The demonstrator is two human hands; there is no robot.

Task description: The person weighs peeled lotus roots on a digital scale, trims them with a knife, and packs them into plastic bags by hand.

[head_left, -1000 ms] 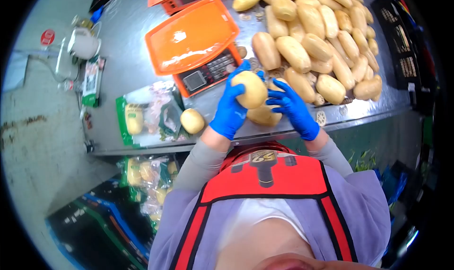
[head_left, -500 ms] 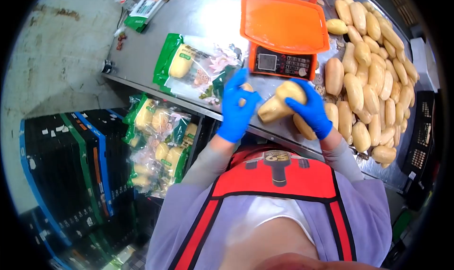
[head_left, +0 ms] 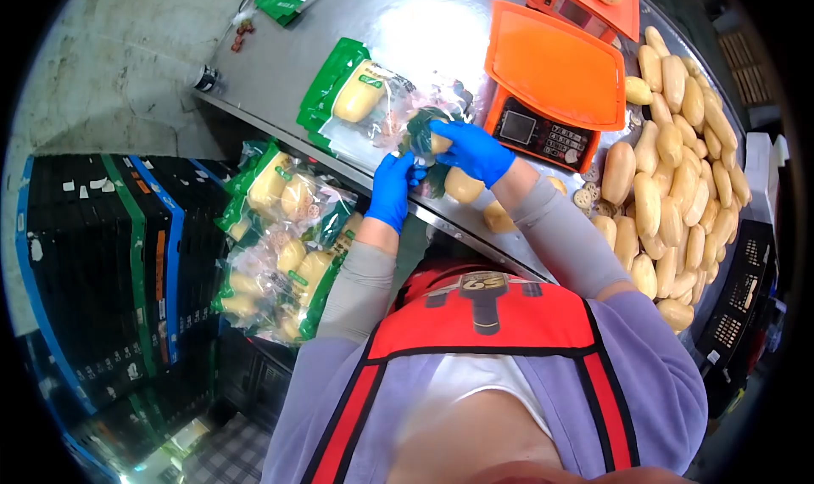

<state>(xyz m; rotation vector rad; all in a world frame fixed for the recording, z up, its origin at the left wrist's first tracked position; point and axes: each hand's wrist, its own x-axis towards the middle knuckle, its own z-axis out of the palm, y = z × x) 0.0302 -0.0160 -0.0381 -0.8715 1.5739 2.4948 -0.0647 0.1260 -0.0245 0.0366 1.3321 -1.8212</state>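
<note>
A clear plastic bag with green trim (head_left: pixel 315 102) lies on the steel table, one pale lotus root (head_left: pixel 359 91) showing inside its left part. My left hand (head_left: pixel 390 194), in a blue glove, has its fingers closed on the bag's near edge at the open end. Blue-gloved too, my right hand (head_left: pixel 476 151) is closed around a short lotus root piece (head_left: pixel 440 138) at the bag's mouth. Whether that piece is inside the plastic I cannot tell. Just below my right wrist, a loose lotus root (head_left: pixel 463 185) lies on the table near the front edge.
An orange scale (head_left: pixel 555 68) stands right of the bag, with a second orange scale (head_left: pixel 585 5) behind. Many lotus roots (head_left: pixel 670 179) are heaped at the right. Filled bags (head_left: pixel 284 238) sit below the table edge at left, beside stacked black crates (head_left: pixel 93 263).
Both hands have moved left to the bag's open end. My right hand no longer holds the large lotus root; it grips a smaller piece. The view has shifted, and a root lies on the far scale.
</note>
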